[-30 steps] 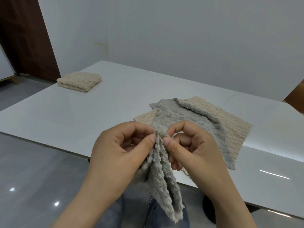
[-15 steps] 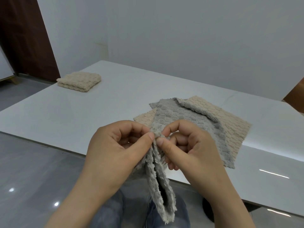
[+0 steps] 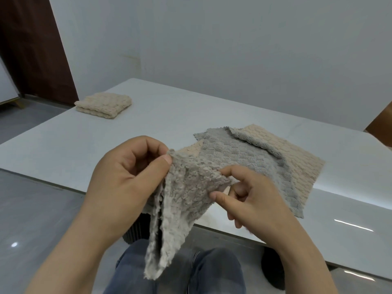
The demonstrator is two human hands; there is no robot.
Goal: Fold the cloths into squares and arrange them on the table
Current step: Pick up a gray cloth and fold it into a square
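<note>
**Grey piece in the air: one done, three to go**

Closest to you, over your knees, your left hand (image 3: 125, 179) pinches one top corner of the held grey cloth (image 3: 182, 200). Your right hand (image 3: 248, 200) nips the top edge beside it between thumb and forefinger. The piece droops loosely doubled in front of the desk (image 3: 106, 149) edge, with no clean fold in it yet.

Just beyond, on the desk towards your right, a second grey cloth (image 3: 244, 158) lies open with one edge flipped over. It sits on top of a spread beige cloth (image 3: 297, 164), and both look unfolded.

At the far left corner sits a folded beige cloth (image 3: 104, 105), a tidy square.

By my reading, one of four is finished. Three folds and the arranging remain.
</note>
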